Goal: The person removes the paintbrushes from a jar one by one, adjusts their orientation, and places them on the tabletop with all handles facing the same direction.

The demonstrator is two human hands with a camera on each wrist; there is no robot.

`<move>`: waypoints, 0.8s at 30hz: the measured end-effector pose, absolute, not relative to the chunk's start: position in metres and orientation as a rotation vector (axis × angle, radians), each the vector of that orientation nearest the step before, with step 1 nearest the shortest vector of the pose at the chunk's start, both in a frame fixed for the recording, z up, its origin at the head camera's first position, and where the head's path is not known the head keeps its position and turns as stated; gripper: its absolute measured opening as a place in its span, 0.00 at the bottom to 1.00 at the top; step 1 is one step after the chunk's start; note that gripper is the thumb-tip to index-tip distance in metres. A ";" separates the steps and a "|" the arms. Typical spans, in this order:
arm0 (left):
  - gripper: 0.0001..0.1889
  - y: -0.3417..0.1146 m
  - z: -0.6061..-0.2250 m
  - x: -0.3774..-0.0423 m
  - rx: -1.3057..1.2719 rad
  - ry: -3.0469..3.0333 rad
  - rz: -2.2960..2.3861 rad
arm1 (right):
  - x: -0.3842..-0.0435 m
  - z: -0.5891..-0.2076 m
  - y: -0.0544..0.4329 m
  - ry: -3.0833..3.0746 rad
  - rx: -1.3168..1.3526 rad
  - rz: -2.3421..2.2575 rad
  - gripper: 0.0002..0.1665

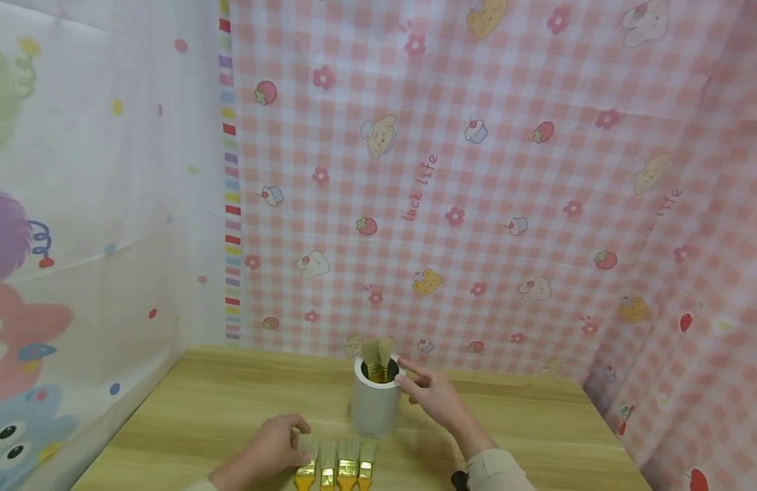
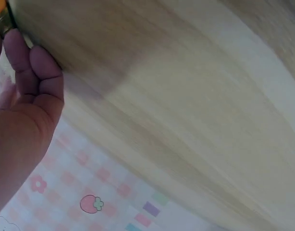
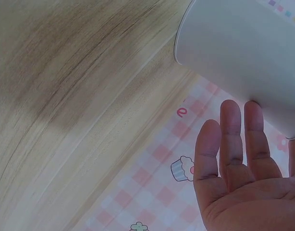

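Note:
My left hand (image 1: pixel 274 442) is at the leftmost of several flat paintbrushes (image 1: pixel 305 470) lying side by side near the table's front. Its thumb and fingers pinch that brush around the bristles and metal band; the ferrule (image 2: pixel 4 23) shows at the left wrist view's corner. A white cylindrical holder (image 1: pixel 375 410) stands upright behind the row, with paintbrushes (image 1: pixel 378 354) inside, bristles up. On the holder's right side, my right hand (image 1: pixel 436 399) touches the rim and wall. In the right wrist view, its straight fingers (image 3: pixel 231 120) reach the wall of the holder.
The wooden table (image 1: pixel 243 382) carries everything. A black rounded object (image 1: pixel 459 480), partly cut off, lies by the right sleeve (image 1: pixel 495 470). Behind hangs a pink checked cloth (image 1: pixel 452 252); a white cartoon cloth (image 1: pixel 108 273) covers the left side.

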State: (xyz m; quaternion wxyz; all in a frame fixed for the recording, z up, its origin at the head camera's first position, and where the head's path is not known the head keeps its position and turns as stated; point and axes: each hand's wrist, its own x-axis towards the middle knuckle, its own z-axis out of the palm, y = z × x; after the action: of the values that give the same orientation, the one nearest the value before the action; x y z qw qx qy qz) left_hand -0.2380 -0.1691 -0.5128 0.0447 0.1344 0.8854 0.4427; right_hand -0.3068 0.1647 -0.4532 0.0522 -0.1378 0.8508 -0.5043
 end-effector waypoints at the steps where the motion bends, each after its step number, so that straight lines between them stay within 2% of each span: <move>1: 0.20 -0.168 -0.513 -0.238 0.421 2.718 1.330 | -0.307 -0.454 0.165 2.584 -0.423 -1.535 0.33; 8: 0.21 -0.165 -0.510 -0.246 0.243 2.673 1.347 | -0.308 -0.456 0.167 2.569 -0.458 -1.574 0.34; 13: 0.25 -0.148 -0.487 -0.264 0.171 2.842 1.357 | -0.309 -0.455 0.166 2.575 -0.459 -1.583 0.34; 19: 0.30 -0.110 -0.448 -0.296 0.234 2.976 1.488 | -0.309 -0.456 0.167 2.574 -0.464 -1.554 0.33; 24: 0.32 -0.085 -0.433 -0.320 0.292 2.949 1.570 | -0.311 -0.457 0.169 2.568 -0.494 -1.559 0.34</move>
State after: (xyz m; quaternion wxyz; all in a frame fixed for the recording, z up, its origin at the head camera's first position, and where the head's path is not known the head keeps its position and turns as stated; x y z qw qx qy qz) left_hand -0.3203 -0.0847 -0.4331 -0.1059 0.0866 0.8745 0.4654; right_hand -0.3112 0.1686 -0.4573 0.0487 -0.1621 0.8424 -0.5115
